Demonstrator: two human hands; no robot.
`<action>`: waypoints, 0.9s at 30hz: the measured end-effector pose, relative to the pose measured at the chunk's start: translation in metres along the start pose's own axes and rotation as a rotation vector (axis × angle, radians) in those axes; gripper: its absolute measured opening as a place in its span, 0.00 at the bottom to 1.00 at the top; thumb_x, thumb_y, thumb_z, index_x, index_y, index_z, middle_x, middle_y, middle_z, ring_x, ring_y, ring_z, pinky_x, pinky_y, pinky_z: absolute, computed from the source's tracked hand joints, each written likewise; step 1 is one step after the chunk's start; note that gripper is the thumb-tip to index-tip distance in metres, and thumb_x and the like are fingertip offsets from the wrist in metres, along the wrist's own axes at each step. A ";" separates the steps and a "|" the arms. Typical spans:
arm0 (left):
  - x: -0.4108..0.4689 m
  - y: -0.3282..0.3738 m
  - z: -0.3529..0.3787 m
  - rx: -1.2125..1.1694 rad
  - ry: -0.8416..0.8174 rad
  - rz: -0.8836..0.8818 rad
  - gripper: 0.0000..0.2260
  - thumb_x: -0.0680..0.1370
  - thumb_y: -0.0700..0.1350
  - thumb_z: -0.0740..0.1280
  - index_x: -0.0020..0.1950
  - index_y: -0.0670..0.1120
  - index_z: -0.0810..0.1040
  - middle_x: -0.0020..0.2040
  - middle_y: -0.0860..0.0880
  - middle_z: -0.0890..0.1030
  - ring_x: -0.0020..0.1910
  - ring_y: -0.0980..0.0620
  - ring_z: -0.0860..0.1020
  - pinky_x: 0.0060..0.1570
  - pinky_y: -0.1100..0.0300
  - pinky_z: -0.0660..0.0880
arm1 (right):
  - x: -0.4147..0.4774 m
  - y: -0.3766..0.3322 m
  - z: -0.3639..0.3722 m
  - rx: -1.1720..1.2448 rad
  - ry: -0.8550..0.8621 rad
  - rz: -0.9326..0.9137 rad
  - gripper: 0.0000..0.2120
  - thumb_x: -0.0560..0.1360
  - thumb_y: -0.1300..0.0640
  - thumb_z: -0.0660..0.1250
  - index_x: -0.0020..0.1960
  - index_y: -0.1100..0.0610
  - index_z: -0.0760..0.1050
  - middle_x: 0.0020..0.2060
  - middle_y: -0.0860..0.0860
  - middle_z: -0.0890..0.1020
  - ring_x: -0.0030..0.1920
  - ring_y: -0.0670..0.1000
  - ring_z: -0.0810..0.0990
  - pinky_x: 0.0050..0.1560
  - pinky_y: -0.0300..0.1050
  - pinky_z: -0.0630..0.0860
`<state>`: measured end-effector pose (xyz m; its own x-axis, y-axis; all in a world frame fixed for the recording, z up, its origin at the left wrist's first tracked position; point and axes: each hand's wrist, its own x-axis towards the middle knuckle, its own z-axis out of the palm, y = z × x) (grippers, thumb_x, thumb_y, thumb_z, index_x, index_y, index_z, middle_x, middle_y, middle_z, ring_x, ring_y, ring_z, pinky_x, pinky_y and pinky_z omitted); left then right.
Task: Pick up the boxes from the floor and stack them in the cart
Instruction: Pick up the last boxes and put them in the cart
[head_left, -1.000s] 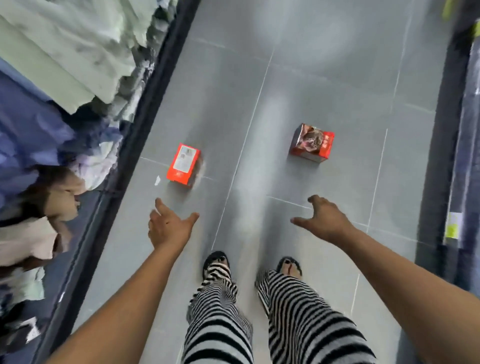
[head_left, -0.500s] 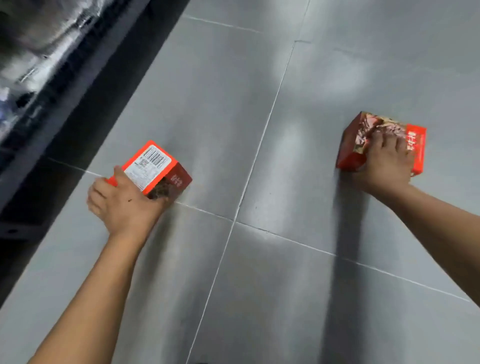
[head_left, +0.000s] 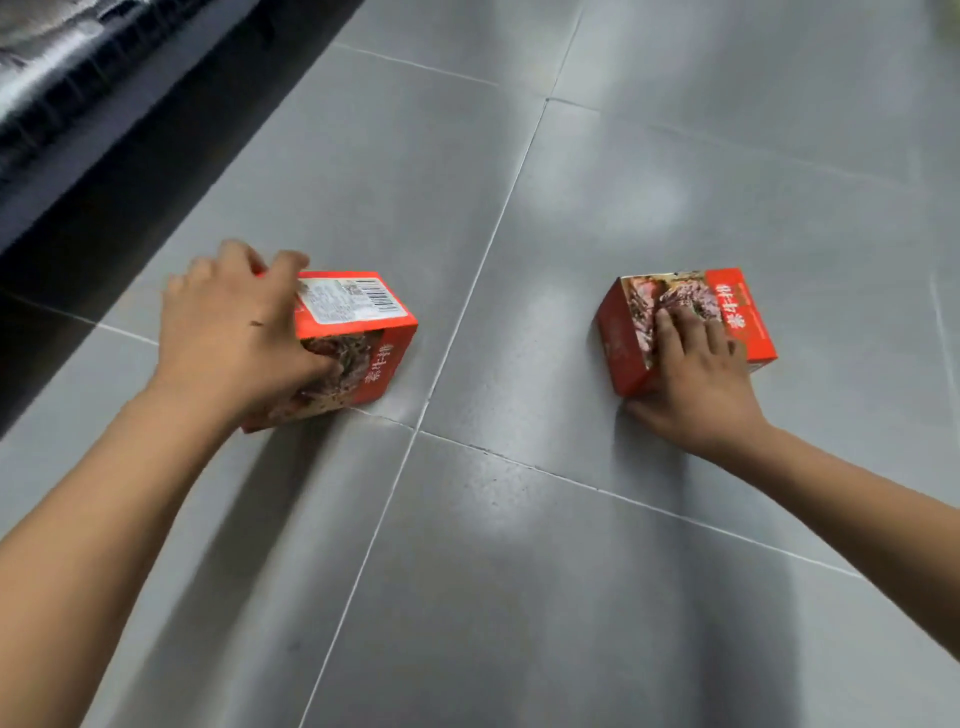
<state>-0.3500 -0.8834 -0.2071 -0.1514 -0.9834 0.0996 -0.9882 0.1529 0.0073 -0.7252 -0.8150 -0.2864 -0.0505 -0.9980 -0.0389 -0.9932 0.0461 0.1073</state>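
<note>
- On the grey tiled floor (head_left: 519, 545) in front of you lie two red boxes, well apart, with one pale grout line running between them.
- You have two hands in view, one on each box.
- Your left hand (head_left: 234, 332) grips the left box (head_left: 353, 312). Its fingers (head_left: 280, 270) are curled over the top at the far end, and the thumb presses the printed near side.
- The left box has its white barcode label facing up. It sits just beside the crossing of two grout lines, and you cannot tell whether it has left the floor.
- Your right hand (head_left: 696, 384) holds the right box (head_left: 675, 296). Its fingers (head_left: 670, 332) are laid across the picture on top, and the thumb is tucked low at the near corner, by the floor.
- One dark shelf base (head_left: 78, 104) runs along the upper left.
- A second ago both hands hung open above the floor and neither box was touched.
- Half a second ago your left hand sat only at the near end of its box; now it wraps further over, and the box's printed side faces you more.
- Your right hand has kept much the same hold, and both boxes show lower in the view.
</note>
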 end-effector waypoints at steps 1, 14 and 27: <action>0.002 0.009 -0.001 0.041 0.011 0.070 0.33 0.60 0.56 0.74 0.62 0.45 0.75 0.50 0.36 0.73 0.49 0.34 0.74 0.49 0.45 0.71 | -0.005 -0.001 0.000 -0.006 0.009 -0.023 0.46 0.60 0.46 0.77 0.70 0.67 0.66 0.65 0.66 0.71 0.61 0.68 0.71 0.57 0.62 0.70; 0.010 0.047 0.023 -0.408 -0.025 0.176 0.56 0.59 0.59 0.80 0.78 0.51 0.50 0.77 0.44 0.56 0.76 0.44 0.56 0.72 0.47 0.55 | -0.013 -0.023 -0.025 0.175 0.004 -0.113 0.39 0.68 0.27 0.51 0.59 0.58 0.75 0.54 0.57 0.77 0.56 0.59 0.72 0.57 0.55 0.71; 0.022 0.064 0.026 -0.305 -0.160 0.266 0.58 0.54 0.75 0.63 0.79 0.52 0.49 0.79 0.47 0.52 0.78 0.44 0.47 0.74 0.43 0.46 | 0.085 0.021 -0.061 0.219 -0.841 -0.019 0.40 0.54 0.40 0.81 0.60 0.51 0.69 0.55 0.48 0.79 0.55 0.54 0.79 0.58 0.49 0.75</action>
<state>-0.4173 -0.8976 -0.2304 -0.4253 -0.9049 -0.0173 -0.8661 0.4014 0.2980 -0.7435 -0.9019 -0.2268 -0.0087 -0.6389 -0.7693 -0.9881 0.1236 -0.0915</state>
